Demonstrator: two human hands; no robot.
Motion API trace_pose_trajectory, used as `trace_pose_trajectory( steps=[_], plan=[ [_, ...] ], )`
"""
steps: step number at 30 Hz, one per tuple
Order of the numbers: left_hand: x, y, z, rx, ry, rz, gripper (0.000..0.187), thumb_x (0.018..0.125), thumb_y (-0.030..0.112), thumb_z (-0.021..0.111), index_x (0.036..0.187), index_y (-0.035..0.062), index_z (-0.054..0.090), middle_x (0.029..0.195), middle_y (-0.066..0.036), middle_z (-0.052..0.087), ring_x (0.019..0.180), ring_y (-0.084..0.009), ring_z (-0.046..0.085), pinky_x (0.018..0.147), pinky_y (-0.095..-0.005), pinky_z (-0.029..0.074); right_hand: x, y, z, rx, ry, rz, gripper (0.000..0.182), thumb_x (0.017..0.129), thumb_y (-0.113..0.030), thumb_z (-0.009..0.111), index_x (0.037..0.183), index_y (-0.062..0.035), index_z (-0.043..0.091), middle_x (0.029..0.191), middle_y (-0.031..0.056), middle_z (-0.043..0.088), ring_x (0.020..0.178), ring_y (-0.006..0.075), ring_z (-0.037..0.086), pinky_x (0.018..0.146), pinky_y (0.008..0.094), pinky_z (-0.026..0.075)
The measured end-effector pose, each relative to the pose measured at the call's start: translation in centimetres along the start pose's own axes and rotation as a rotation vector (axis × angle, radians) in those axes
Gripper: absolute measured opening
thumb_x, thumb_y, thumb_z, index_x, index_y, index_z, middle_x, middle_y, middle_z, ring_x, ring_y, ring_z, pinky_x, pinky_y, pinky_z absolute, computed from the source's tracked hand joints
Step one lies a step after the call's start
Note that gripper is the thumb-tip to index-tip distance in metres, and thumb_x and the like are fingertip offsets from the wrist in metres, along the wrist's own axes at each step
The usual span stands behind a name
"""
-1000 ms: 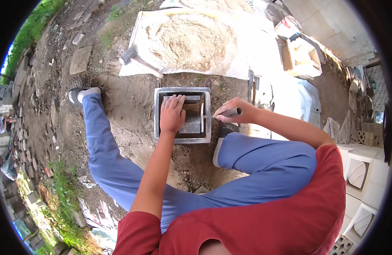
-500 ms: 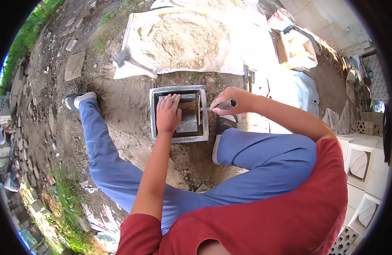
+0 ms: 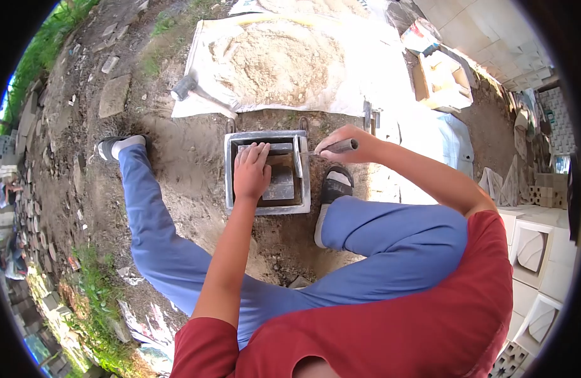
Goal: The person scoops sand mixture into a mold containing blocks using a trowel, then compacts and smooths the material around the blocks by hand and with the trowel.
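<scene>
A square metal mould (image 3: 306, 200) stands on the dirt between my legs, with a dark block-like insert (image 3: 279, 189) inside it. My left hand (image 3: 252, 171) lies on the upper left part of the insert, fingers stretched out and pressed flat. At the right, my right hand (image 3: 344, 145) is closed around the round handle of a trowel (image 3: 346, 145). The trowel's thin blade (image 3: 297, 157) stands nearly on edge at the inner side of the mould's right wall.
Beyond the mould, pale powder (image 3: 278, 60) is heaped on a white sheet (image 3: 192, 104). A mallet (image 3: 205, 96) lies at its near left corner. An open box (image 3: 451, 79) and patterned blocks (image 3: 531, 242) are at the right. People sit far left.
The trowel blade has tilted and now shows its face at the mould's right wall. My right hand has shifted slightly. My left hand stays on the insert.
</scene>
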State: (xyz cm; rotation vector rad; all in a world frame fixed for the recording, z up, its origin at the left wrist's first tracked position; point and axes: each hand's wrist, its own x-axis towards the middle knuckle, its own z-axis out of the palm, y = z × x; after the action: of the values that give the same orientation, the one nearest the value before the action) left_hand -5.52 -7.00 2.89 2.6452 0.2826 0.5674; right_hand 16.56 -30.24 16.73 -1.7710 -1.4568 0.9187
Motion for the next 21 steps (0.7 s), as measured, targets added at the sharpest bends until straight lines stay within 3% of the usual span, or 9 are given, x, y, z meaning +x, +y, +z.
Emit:
trace_pose_trajectory(
  steps=[2,6,8,12,14,16,19,21],
  plan=[
    [-0.4,-0.2,0.0,-0.002,0.005,0.004,0.057,0.086,0.008,0.064,0.142,0.0118,0.066,0.138,-0.008,0.065,0.139,-0.0316,0.056,0.124,-0.0516,0.037,-0.4,0.3,0.8,0.042,0.018,0.082,0.023,0.099,-0.019,0.075,0.116,-0.004,0.08,0.108,0.0151,0.081,0.097,0.0259,0.078,0.089,0.036,0.059],
    [0.3,-0.2,0.1,-0.004,0.004,-0.002,0.057,0.086,0.008,0.064,0.143,0.0113,0.065,0.138,-0.008,0.065,0.139,-0.0312,0.056,0.125,-0.052,0.036,-0.1,0.4,0.2,0.04,-0.108,-0.038,0.021,0.1,-0.021,0.075,0.115,-0.0079,0.082,0.108,0.011,0.082,0.097,0.0217,0.077,0.09,0.0338,0.059],
    [-0.1,-0.2,0.0,-0.012,0.007,0.009,0.057,0.086,0.008,0.064,0.142,0.0111,0.066,0.138,-0.008,0.066,0.139,-0.0315,0.056,0.125,-0.052,0.036,-0.3,-1.0,0.7,0.035,-0.025,0.155,0.024,0.101,-0.021,0.075,0.12,-0.0082,0.08,0.109,0.0125,0.082,0.099,0.0227,0.078,0.091,0.0342,0.059],
    [0.0,-0.3,0.1,-0.02,0.01,0.007,0.056,0.086,0.007,0.063,0.142,0.0113,0.066,0.138,-0.007,0.066,0.139,-0.0321,0.056,0.124,-0.0526,0.037,-1.1,1.9,1.7,0.072,-0.087,0.001,0.022,0.099,-0.021,0.077,0.117,-0.0089,0.082,0.106,0.0101,0.082,0.097,0.0167,0.076,0.091,0.0315,0.059],
    [0.4,-0.1,-0.2,-0.053,0.024,-0.001,0.054,0.086,0.005,0.061,0.139,0.0103,0.068,0.138,-0.009,0.067,0.138,-0.033,0.057,0.124,-0.0519,0.038,-1.1,0.1,0.3,0.047,-0.071,-0.04,0.021,0.098,-0.022,0.079,0.114,-0.0086,0.083,0.105,0.0074,0.082,0.094,0.0142,0.075,0.089,0.0305,0.059],
    [-0.1,-0.8,-0.4,-0.088,0.021,-0.02,0.052,0.086,0.004,0.06,0.137,0.0093,0.07,0.137,-0.01,0.068,0.138,-0.0339,0.058,0.123,-0.0512,0.039,-1.4,-2.9,-0.6,0.084,0.024,0.25,0.022,0.099,-0.023,0.08,0.113,-0.0075,0.083,0.104,0.0061,0.082,0.092,0.0139,0.075,0.086,0.0305,0.06],
    [0.2,-2.3,-1.3,-0.48,0.031,-0.014,0.037,0.088,0.0,0.06,0.121,0.0035,0.076,0.134,-0.015,0.071,0.131,-0.0383,0.061,0.115,-0.0477,0.047,-1.2,-6.9,-1.7,0.122,0.09,0.332,0.02,0.1,-0.023,0.078,0.11,-0.0072,0.083,0.095,0.0039,0.08,0.085,0.011,0.073,0.076,0.0288,0.06],
    [-0.7,-2.7,-4.1,-0.515,0.061,-0.086,0.039,0.089,0.0,0.057,0.123,0.0038,0.076,0.135,-0.016,0.07,0.132,-0.0374,0.061,0.115,-0.0462,0.046,-1.5,-8.2,-1.1,0.208,0.179,0.393,0.021,0.102,-0.024,0.077,0.11,-0.0049,0.081,0.083,0.0034,0.076,0.07,0.0099,0.071,0.064,0.0272,0.059]
  ],
)
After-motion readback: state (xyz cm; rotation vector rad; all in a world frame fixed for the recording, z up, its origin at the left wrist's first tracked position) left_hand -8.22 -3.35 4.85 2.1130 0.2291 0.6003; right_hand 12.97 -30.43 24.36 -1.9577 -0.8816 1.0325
